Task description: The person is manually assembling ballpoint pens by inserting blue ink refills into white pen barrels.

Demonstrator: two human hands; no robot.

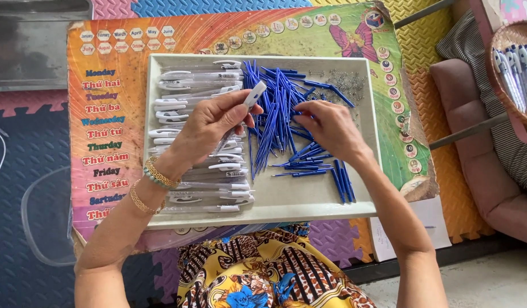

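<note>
Right now a white tray (263, 212) holds clear pen barrels at left and a pile of blue refills (277, 117) in the middle. Left hand (209, 125) grips one pen barrel (249, 101); right hand (332, 128) pinches into the refills. Tiny springs (343, 82) lie near, so a careless sweep could scatter them.

Left hand (209, 122) raised, fingers pinched closed. Right hand (330, 128) palm down, fingers curled, tips lowered.

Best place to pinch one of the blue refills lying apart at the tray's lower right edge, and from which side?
Pinch a blue refill at mid-length, coming straight down from above. It lies flat, thin, pointing toward you, beside only a few others, with bare tray around, clear of the right hand in the tangled pile.
</note>
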